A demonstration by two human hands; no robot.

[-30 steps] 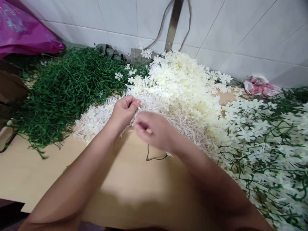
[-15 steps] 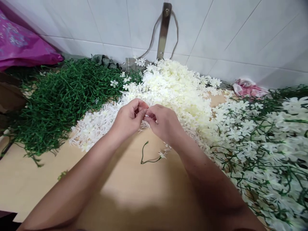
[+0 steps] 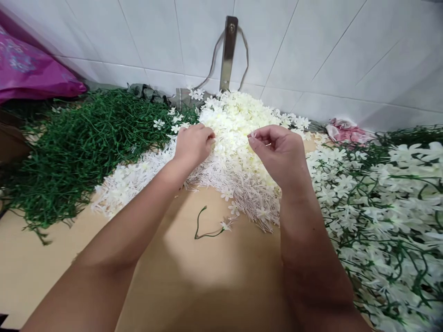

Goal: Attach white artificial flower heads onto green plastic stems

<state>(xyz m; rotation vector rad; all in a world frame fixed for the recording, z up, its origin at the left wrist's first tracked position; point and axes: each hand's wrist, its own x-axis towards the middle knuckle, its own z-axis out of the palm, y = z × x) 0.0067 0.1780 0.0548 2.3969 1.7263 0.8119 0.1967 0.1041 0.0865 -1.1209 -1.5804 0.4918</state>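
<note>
My right hand (image 3: 278,154) is raised above the right side of the flower heap, thumb and forefinger pinched on a small white piece (image 3: 252,134), too small to name surely. At the heap's left edge is my left hand (image 3: 194,144), back upward and fingers curled in; what they hold, if anything, is hidden. Loose white artificial flower heads (image 3: 238,110) are piled beyond and between the hands. Thin white stamens (image 3: 249,191) lie along the heap's near side. Nearer me on the table (image 3: 194,286), a bent green stem (image 3: 197,226) carries a white flower (image 3: 225,226).
Green plastic stems (image 3: 104,133) are heaped on the left, with a magenta bag (image 3: 38,74) behind. Flowers on stems (image 3: 387,230) spread over the right side. A metal bracket (image 3: 228,53) stands against the tiled wall (image 3: 311,55); a red-and-white cloth (image 3: 348,132) lies near it.
My hands, fingertips together half a second ago, have parted. The right has moved right and up with the small white piece; the left has gone slightly forward to the heap. The view has shifted slightly.
</note>
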